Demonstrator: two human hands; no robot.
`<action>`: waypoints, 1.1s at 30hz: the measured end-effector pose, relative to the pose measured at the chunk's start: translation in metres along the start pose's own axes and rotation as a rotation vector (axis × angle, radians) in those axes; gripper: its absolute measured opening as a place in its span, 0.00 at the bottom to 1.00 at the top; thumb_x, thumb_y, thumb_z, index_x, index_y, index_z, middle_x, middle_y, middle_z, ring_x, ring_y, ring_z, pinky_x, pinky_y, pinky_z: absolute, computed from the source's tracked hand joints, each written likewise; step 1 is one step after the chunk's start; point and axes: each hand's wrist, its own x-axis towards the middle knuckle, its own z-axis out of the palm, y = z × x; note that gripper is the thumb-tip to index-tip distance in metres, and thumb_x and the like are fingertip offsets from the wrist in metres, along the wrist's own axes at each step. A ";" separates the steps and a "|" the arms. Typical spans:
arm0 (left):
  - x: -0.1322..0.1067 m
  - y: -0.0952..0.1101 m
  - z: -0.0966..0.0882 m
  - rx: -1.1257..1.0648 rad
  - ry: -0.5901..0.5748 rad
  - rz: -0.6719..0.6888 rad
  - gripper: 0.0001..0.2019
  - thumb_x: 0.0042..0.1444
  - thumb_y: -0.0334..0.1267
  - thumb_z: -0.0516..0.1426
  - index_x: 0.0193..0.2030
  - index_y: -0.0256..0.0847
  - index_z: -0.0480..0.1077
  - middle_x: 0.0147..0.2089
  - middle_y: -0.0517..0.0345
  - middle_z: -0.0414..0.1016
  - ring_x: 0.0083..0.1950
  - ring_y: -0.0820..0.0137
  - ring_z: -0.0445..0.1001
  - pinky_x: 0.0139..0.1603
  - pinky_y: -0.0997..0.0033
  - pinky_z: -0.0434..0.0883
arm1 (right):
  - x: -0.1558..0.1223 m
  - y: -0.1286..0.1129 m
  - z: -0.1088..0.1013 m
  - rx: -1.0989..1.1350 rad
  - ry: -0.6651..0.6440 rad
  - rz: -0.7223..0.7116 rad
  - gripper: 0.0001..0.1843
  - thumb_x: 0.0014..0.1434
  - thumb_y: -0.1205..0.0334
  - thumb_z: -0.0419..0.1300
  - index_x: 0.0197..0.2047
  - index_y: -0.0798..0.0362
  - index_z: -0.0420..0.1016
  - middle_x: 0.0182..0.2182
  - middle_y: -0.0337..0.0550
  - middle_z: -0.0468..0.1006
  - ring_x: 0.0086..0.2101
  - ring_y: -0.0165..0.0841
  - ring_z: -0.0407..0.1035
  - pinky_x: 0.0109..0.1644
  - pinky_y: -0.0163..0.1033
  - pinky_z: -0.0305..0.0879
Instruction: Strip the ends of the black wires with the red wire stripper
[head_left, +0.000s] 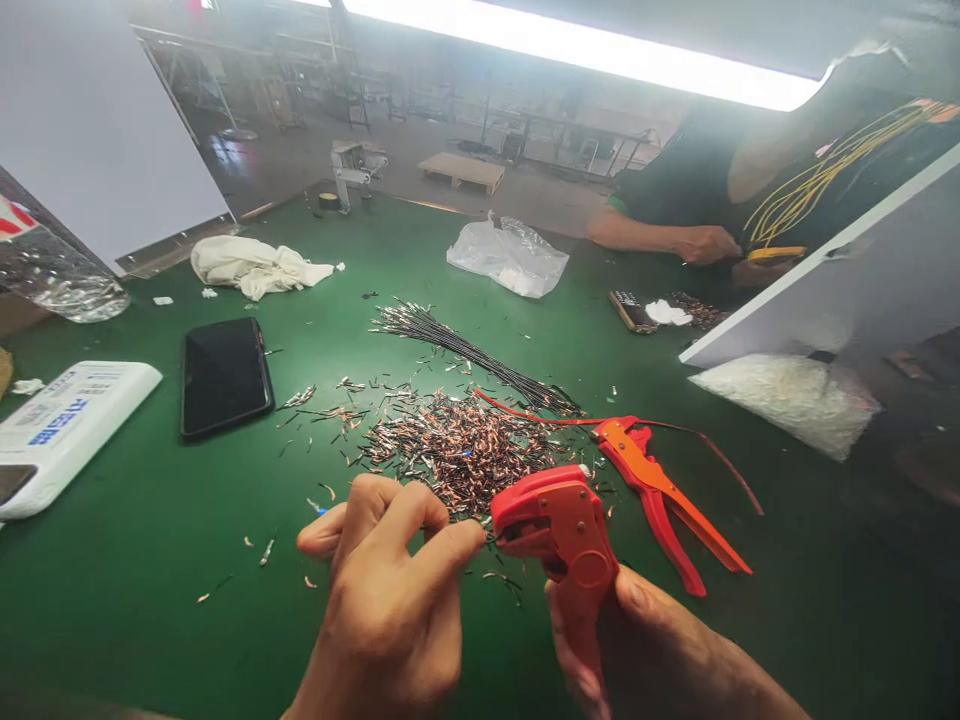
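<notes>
My right hand is wrapped round the handles of a red and orange wire stripper, its jaws facing left. In a pinch at those jaws, my left hand grips a thin black wire; only a short dark bit shows between fingertips and tool. Behind both hands lies a heap of short black and copper wire scraps. A bundle of black wires with bare silvery ends rests just beyond the heap. To the right, a second wire stripper lies on the green table.
A phone, a white device and a pale cloth lie at left. A clear plastic bag sits at the back. Across the table, a person's hand is near yellow wires. A white panel stands at right.
</notes>
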 end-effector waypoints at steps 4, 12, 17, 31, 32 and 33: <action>-0.001 -0.004 0.001 0.013 0.016 0.014 0.18 0.58 0.17 0.51 0.35 0.46 0.74 0.29 0.59 0.68 0.36 0.64 0.59 0.39 0.58 0.48 | 0.002 -0.003 -0.001 -0.075 0.002 -0.022 0.31 0.64 0.34 0.54 0.36 0.58 0.74 0.19 0.37 0.69 0.15 0.23 0.56 0.18 0.27 0.60; 0.003 0.001 -0.003 -0.008 -0.005 -0.025 0.15 0.59 0.20 0.54 0.33 0.45 0.73 0.28 0.60 0.69 0.36 0.64 0.60 0.39 0.57 0.49 | 0.000 -0.004 0.002 -0.031 -0.001 -0.019 0.29 0.65 0.36 0.54 0.34 0.56 0.71 0.17 0.33 0.66 0.12 0.21 0.51 0.14 0.26 0.54; 0.003 -0.001 -0.002 0.024 -0.030 -0.010 0.12 0.60 0.21 0.57 0.38 0.45 0.72 0.28 0.62 0.71 0.35 0.65 0.63 0.39 0.59 0.50 | -0.003 0.003 -0.003 0.078 -0.005 0.035 0.30 0.65 0.33 0.52 0.38 0.55 0.70 0.17 0.32 0.66 0.12 0.21 0.51 0.15 0.26 0.55; 0.001 -0.006 0.004 -0.133 -0.010 -0.017 0.10 0.60 0.21 0.59 0.40 0.41 0.69 0.31 0.64 0.73 0.32 0.72 0.67 0.40 0.65 0.61 | -0.005 0.001 0.009 0.123 0.144 0.158 0.39 0.60 0.24 0.47 0.31 0.56 0.69 0.12 0.30 0.61 0.10 0.21 0.47 0.10 0.25 0.47; 0.001 -0.006 0.005 -0.161 -0.014 -0.017 0.10 0.60 0.21 0.59 0.41 0.41 0.69 0.31 0.63 0.73 0.32 0.71 0.67 0.39 0.67 0.63 | -0.005 0.001 0.008 0.123 0.149 0.157 0.38 0.61 0.25 0.46 0.32 0.56 0.69 0.12 0.30 0.61 0.09 0.21 0.47 0.10 0.25 0.47; 0.000 -0.006 0.005 -0.181 -0.017 -0.021 0.10 0.60 0.21 0.59 0.41 0.40 0.69 0.32 0.62 0.72 0.33 0.71 0.67 0.38 0.68 0.65 | -0.005 0.001 0.007 0.120 0.156 0.156 0.38 0.61 0.25 0.46 0.32 0.55 0.69 0.12 0.30 0.61 0.09 0.21 0.47 0.10 0.25 0.47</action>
